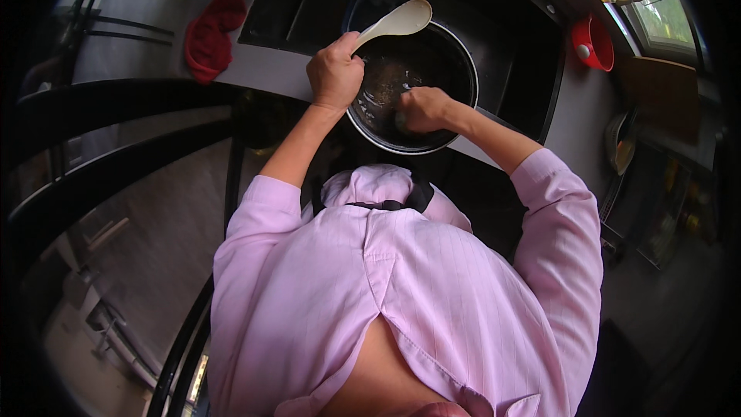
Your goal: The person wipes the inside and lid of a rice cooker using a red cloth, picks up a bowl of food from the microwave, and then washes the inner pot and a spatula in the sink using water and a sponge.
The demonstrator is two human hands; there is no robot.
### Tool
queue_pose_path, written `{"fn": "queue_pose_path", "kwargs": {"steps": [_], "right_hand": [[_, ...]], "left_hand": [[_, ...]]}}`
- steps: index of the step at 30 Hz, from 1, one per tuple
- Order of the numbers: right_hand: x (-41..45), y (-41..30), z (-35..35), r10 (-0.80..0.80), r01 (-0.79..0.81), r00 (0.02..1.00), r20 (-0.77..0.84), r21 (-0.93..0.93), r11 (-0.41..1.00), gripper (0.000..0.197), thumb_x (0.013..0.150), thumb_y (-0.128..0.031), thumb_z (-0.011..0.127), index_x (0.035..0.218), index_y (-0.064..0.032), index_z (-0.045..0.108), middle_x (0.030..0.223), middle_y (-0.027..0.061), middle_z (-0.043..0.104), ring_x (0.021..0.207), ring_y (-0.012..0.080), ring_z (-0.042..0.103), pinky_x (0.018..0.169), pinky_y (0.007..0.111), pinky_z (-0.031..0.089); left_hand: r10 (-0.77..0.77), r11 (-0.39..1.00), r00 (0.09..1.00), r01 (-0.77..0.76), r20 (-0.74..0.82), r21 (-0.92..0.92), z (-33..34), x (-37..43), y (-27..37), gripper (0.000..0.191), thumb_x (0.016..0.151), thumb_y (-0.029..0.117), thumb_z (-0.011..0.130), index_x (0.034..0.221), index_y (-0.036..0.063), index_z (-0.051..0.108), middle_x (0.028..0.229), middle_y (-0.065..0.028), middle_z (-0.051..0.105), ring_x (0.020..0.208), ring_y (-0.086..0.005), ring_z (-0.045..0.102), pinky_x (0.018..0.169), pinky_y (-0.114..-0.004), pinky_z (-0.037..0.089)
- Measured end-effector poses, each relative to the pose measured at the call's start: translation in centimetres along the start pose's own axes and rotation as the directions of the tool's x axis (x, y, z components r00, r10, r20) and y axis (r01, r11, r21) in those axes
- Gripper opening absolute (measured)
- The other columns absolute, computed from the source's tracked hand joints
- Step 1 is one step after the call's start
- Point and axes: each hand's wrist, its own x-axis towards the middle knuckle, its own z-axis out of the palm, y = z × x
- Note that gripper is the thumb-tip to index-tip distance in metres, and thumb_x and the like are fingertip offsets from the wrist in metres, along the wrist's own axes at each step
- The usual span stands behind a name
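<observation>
A large round dark pot (pixel 470 63) with a pale rim stands at the front edge of a black sink, with wet, shiny residue inside. My left hand (pixel 336 72) is closed around the handle of a cream-coloured serving spoon (pixel 405 18), at the pot's left rim; the spoon's bowl points up and right over the far rim. Inside the pot, low on its right side, is my right hand (pixel 425 109), with fingers curled and blurred. Something greenish shows faintly under those fingers, too unclear to name.
A red cloth (pixel 211 37) lies on the counter left of the black sink (pixel 524 92). On the right counter are a red bowl-like container (pixel 591 43) and a brown board (pixel 660 92). A dish rack (pixel 666 208) stands farther right. A window is at the upper right.
</observation>
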Motion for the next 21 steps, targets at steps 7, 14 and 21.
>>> {"fn": "queue_pose_path", "kwargs": {"steps": [7,14,21], "right_hand": [[1.6,1.0,1.4,-0.165,0.153,0.985,-0.058,0.747,0.647,0.035,0.053,-0.014,0.063,0.085,-0.0007,0.061,0.076,0.0182,0.061,0.072,0.0299,0.059,0.064,0.035,0.046],[-0.1,-0.4,-1.2,0.049,-0.043,0.998,0.032,-0.164,0.985,0.028,0.068,-0.018,0.049,0.09,-0.008,0.063,0.095,0.0105,0.062,0.09,0.023,0.059,0.075,0.032,0.048],[2.7,-2.2,1.4,0.213,-0.004,0.977,-0.026,0.991,0.137,0.012,0.065,-0.006,0.062,0.071,-0.0016,0.052,0.056,0.0072,0.049,0.039,0.0148,0.043,0.036,0.029,0.033]], "left_hand": [[0.035,0.999,0.999,-0.035,-0.019,0.011,-0.2,-0.1,-0.1,0.03,0.065,0.005,0.054,0.093,0.0114,0.06,0.073,-0.0125,0.06,0.066,-0.0296,0.059,0.057,-0.035,0.045],[-0.003,1.0,1.0,0.002,-0.02,-0.011,-0.2,-0.1,0.2,0.02,0.064,0.003,0.051,0.083,0.0075,0.056,0.074,-0.0118,0.059,0.068,-0.0332,0.056,0.057,-0.04,0.044],[0.001,1.0,1.0,-0.001,-0.022,0.014,-0.4,-0.1,0.0,0.022,0.064,0.003,0.051,0.085,0.008,0.055,0.076,-0.0121,0.06,0.069,-0.0338,0.057,0.058,-0.042,0.044]]}}
